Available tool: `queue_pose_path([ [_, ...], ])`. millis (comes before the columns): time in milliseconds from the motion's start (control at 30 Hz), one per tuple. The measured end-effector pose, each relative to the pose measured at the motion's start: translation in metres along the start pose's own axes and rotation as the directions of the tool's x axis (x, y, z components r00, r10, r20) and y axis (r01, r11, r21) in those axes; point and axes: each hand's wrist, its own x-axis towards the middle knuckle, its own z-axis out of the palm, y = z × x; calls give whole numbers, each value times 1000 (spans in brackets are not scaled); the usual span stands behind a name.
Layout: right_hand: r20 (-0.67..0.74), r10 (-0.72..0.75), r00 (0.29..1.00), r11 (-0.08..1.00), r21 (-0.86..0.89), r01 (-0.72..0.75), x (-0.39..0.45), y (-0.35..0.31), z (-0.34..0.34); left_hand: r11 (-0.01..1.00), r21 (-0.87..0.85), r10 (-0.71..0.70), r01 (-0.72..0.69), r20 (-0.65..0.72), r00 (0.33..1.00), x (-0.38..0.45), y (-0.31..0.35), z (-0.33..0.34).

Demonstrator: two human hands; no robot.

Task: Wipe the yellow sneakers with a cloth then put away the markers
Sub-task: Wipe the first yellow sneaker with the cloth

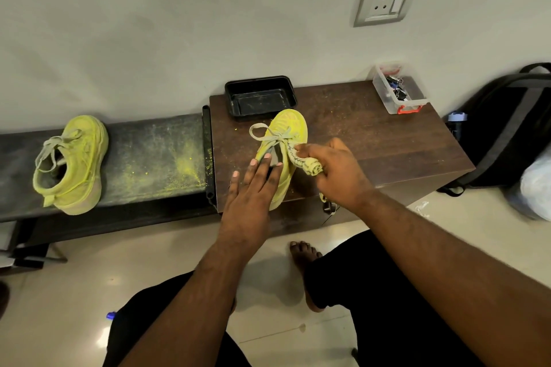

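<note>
head view: hands (293, 180) on yellow sneaker (286, 140), cloth (307, 162) in right

Both arms are bare and reach forward from the bottom of the view. The left hand (249, 192) lies palm down, its fingers (262, 168) straight and a little spread, pressing on what is under them. The right hand (334, 170) is beside it, just to the right, with the fingers curled closed around a rolled thing, the wrist bent slightly inward.
</note>
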Motion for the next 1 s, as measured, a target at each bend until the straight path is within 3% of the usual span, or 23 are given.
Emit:
queue_pose_path([
  [100, -13, -55, 998, 998, -31, 55, -1, -11, 6, 1000, 6, -5, 5, 6, 1000, 0, 0, 1],
  [267, -41, 69, 997, 997, 26, -68, -5, -15, 27, 1000, -11, 0, 0, -3, 1000, 0, 1, 1],
  [700, 128, 102, 987, 957, -284, -62, 11, -14, 33, 1000, -16, -16, 16, -23, 1000, 2, 1, 5],
  [867, 206, 138, 969, 949, -308, -69, 4, -16, 33, 1000, -28, -12, 11, -32, 999, 2, 1, 6],
  [1000, 295, 58, 954, 970, -242, 16, -7, -4, 36, 1000, -22, 4, -5, -39, 999, 1, 2, 3],
])
